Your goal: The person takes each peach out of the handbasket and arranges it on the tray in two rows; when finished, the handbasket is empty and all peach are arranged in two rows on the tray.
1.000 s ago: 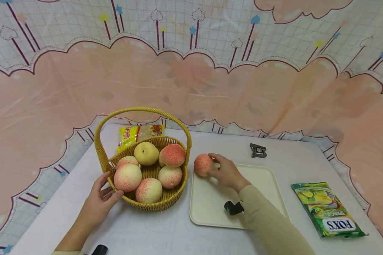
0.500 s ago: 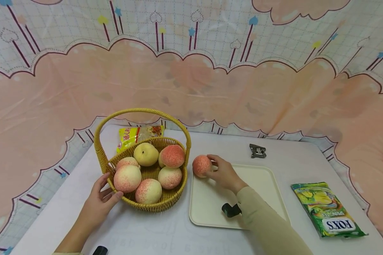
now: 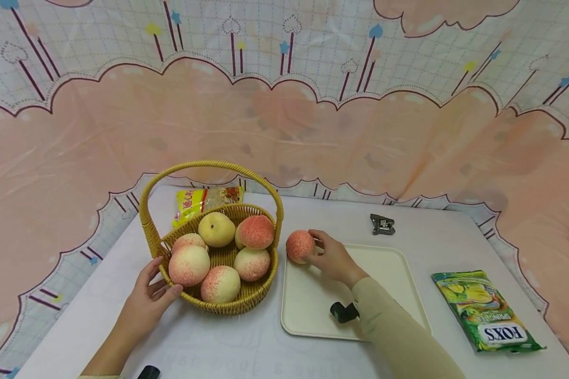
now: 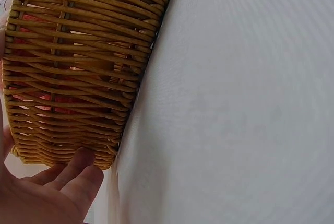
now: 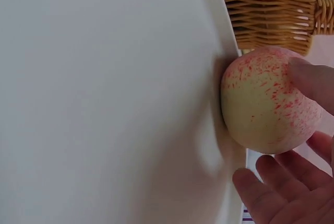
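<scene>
In the head view, a yellow wicker basket point(image 3: 242, 305) with a tall arched handle stands left of centre. It holds several peaches point(image 3: 188, 266), blushed pink to red, one of them plain yellow point(image 3: 216, 229). My left hand point(image 3: 144, 302) holds the basket's left rim, thumb at the rim and fingers along the woven side point(image 4: 78, 88). My right hand point(image 3: 333, 259) holds another peach point(image 3: 300, 246) between thumb and fingers at the back left corner of a cream tray point(image 3: 308, 310). The right wrist view shows that peach point(image 5: 266, 104) right at the tray's raised edge.
Behind the basket lies a yellow food packet point(image 3: 189, 204). A small dark wrapped piece point(image 3: 382, 224) is beyond the tray, and a green FOX'S bag point(image 3: 490, 313) lies to its right. A printed cloth point(image 3: 313, 137) hangs behind the white table point(image 3: 237, 347).
Over the first half second, my right hand and the peach shifted slightly left; since then they have held still. My left hand stays at the basket rim.
</scene>
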{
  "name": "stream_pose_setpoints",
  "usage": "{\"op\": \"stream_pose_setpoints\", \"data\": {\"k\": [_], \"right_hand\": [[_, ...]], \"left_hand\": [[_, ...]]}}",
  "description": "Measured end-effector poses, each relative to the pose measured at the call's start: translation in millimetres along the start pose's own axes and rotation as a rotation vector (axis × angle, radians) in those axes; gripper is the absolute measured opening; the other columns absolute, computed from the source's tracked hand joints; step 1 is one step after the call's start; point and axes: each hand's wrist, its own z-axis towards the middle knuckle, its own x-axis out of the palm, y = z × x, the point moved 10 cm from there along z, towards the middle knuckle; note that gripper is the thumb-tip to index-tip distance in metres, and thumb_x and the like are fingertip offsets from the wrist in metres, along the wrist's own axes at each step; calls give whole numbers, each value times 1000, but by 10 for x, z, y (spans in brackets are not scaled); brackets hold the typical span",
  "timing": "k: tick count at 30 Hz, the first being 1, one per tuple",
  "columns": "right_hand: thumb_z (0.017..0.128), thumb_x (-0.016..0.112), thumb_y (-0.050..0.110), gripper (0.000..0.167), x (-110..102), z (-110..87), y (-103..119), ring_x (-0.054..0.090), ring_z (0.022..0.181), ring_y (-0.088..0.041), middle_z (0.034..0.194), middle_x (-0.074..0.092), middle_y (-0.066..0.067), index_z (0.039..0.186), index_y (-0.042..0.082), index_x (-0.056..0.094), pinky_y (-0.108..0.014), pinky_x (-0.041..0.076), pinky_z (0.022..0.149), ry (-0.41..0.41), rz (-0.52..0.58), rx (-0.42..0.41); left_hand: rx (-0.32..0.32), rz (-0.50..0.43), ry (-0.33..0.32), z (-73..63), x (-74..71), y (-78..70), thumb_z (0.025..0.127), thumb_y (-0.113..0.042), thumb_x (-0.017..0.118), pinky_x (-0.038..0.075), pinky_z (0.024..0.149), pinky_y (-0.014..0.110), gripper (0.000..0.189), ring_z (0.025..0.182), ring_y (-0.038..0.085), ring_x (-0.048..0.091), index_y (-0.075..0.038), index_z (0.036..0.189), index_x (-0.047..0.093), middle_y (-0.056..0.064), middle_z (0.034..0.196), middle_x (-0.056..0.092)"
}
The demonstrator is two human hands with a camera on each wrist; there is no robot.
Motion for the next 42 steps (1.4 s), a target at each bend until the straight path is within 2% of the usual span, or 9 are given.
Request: {"op": "stream_pose_setpoints", "data": {"k": [5,10,13,18,25,29,33,39,42], "right_hand": [[89,74,21,73,-44,-39,35,42,138,-37,151,44,-19,150,-2,40,-50,44,106,-13,-35,-11],[89,76,24,76,-125,-98,153,41,139,-35,152,43,-17,151,0,39,-49,44,106,-34,-69,-40],[90,76,22,74,-150,-146,261,42,138,-35,152,43,-17,151,1,40,-49,45,105,-42,-78,-78],[89,76,16,70,-137,-267,533,44,136,-36,151,45,-17,149,0,42,-53,47,102,-49,-57,-194],[88,79,16,69,8,-427,867,47,134,-33,148,47,-16,146,-1,45,-54,49,98,-22,-56,-355],[86,81,16,72,116,-485,1050,45,136,-30,148,48,-15,146,-1,46,-50,44,105,1,-68,-413],[86,81,17,73,240,-495,1191,41,139,-27,151,45,-12,147,0,45,-47,38,111,41,-58,-430],[87,79,14,73,406,-458,1322,37,143,-25,158,36,-11,148,0,42,-47,45,105,111,43,-410],[86,80,16,74,439,-427,1391,37,142,-24,157,37,-11,148,-1,42,-46,47,104,105,25,-414]], "left_hand": [[-4,2,3,-1,6,11,100,-24,64,43,98,58,84,129,59,39,1,157,7,40,154,15],[-2,3,3,10,3,16,100,-25,64,43,98,57,85,130,59,39,0,157,7,40,154,14],[3,4,3,13,1,9,100,-25,64,43,98,57,85,130,59,39,0,157,7,40,154,14],[18,9,-10,-1,-6,-30,100,-24,64,43,98,59,82,128,59,41,0,156,9,40,153,18],[6,18,-5,4,0,-19,100,-26,64,42,99,61,83,128,60,41,1,156,8,41,153,17],[-5,23,-1,9,2,5,100,-27,64,42,99,61,84,129,59,40,0,157,7,40,153,16],[-1,20,-2,10,-1,15,100,-26,64,43,99,61,84,129,59,41,0,157,7,40,154,16],[3,16,-1,9,-6,15,100,-26,64,43,98,60,84,128,59,41,0,157,8,40,153,17],[3,12,1,10,-5,15,100,-26,64,43,98,60,84,129,59,40,0,157,8,40,154,15]]}}
